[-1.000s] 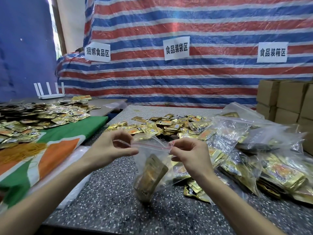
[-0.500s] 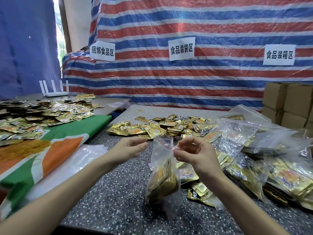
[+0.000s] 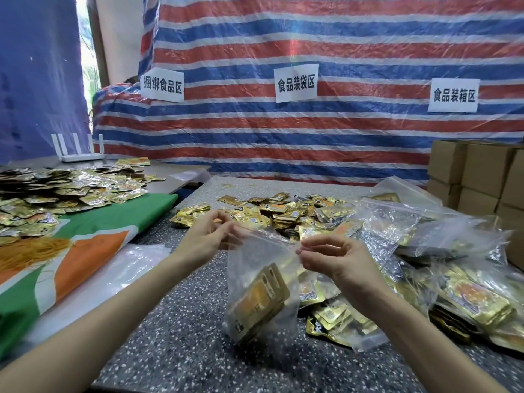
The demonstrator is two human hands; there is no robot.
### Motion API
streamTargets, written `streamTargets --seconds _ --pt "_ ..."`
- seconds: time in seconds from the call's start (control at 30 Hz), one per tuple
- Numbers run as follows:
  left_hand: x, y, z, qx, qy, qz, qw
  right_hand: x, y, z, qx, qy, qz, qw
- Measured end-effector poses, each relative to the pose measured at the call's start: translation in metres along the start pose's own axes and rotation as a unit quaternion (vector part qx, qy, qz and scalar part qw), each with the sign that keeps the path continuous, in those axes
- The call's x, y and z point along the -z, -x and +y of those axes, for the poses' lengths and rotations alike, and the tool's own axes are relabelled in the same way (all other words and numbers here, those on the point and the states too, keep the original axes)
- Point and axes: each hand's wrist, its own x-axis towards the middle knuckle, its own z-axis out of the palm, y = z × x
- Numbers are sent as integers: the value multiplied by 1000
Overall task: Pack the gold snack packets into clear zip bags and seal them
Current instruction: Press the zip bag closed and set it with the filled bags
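A clear zip bag [image 3: 255,259] is being held up over the speckled table [image 3: 184,336] by its top edge, which is being stretched between the two hands. The left top corner is being pinched between the thumb and curled fingers of the left hand [image 3: 208,238]. The right top corner is being pinched between the thumb and forefinger of the right hand [image 3: 337,258], whose other fingers are being kept loosely curled above the pinch. The bag's body is being left to hang below and between the fingers, with a stack of gold snack packets [image 3: 262,299] being carried tilted in its lower half. Whether the zip strip is pressed closed cannot be told, nor whether the bag's bottom is touching the table. A loose heap of gold packets [image 3: 286,212] is being kept on the table just beyond the hands, and filled clear bags [image 3: 470,296] are being piled to the right, near stacked cardboard boxes [image 3: 479,171].
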Motion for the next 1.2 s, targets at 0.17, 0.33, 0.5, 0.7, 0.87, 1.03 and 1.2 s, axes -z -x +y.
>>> streamTargets --seconds 0.17,0.33,0.5,0.7,0.87,1.03,1.2 --pt "10 11 8 -106 57 70 990 5 -2 -2 35 -5 32 999" --pt "11 23 7 -172 71 80 979 4 -5 -3 48 22 75 996" --pt "13 33 4 -196 56 74 976 4 -4 -3 45 66 51 995" --pt "22 43 9 -193 63 21 979 6 -10 -3 27 91 64 993" --pt "23 42 12 -227 -3 -1 974 -16 -11 -13 83 276 30 957" --pt "11 43 11 -291 -88 34 952 -71 -23 -28 194 511 -80 834" --pt "10 45 10 -312 -90 55 944 -92 -35 -32 192 503 -92 838"
